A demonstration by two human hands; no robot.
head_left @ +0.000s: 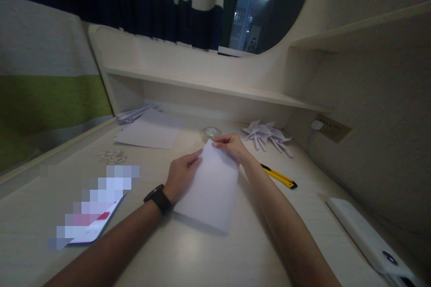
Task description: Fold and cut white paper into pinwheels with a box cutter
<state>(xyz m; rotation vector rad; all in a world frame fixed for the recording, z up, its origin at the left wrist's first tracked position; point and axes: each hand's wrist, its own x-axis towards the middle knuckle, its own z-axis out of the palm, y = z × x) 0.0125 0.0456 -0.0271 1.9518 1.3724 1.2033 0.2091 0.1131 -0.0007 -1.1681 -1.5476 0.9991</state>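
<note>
A white sheet of paper (212, 193) is held slanted over the desk, its near edge towards me. My left hand (183, 172) grips the sheet's left edge, thumb on top, with a dark watch on the wrist. At the far corner, my right hand (230, 145) pinches the paper between thumb and fingers. Just beyond that corner lies a roll of clear tape (211, 132). A yellow and black utility knife (279, 176) rests to the right of my right forearm.
Paper pinwheels (264, 132) lie at the back right. More white paper (151, 128) and rolled paper sticks (134, 113) are at the back left. Small pale pieces (112, 157) and a phone (89, 233) sit left. A white device (363, 233) stands right, below a wall socket (333, 128).
</note>
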